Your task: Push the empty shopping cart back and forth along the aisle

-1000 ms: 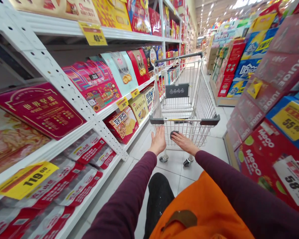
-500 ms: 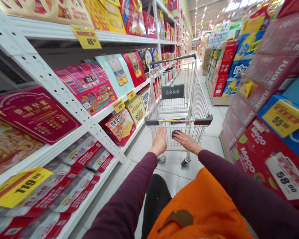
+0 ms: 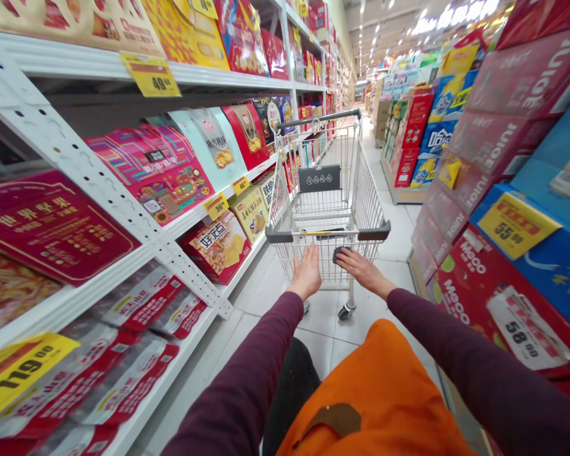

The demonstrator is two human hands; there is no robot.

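Observation:
Just ahead of me stands a wire shopping cart [image 3: 368,190] with a bar and dark grey corners across its near end. My left hand [image 3: 306,271] is open, its fingers stretched out together just below that bar and in front of the wire. To its right, my right hand [image 3: 363,269] has its fingers closed on a small dark grey pad [image 3: 342,254] at the fingertips. What the pad is made of I cannot make out. Whether either hand touches the cart is unclear. The basket has a dark sign panel [image 3: 320,178] inside it.
White metal shelves [image 3: 190,253] with boxed snacks and yellow price tags run along the left. Stacked drink cartons [image 3: 517,133] and red boxes [image 3: 498,297] line the right side. A pale tiled floor [image 3: 323,345] lies between, and more stacked goods [image 3: 418,133] stand farther along.
The view has shifted slightly, so shelves and cart appear a little further left. My right hand, with the dark pad, has moved slightly right relative to the cart; my left hand stays open.

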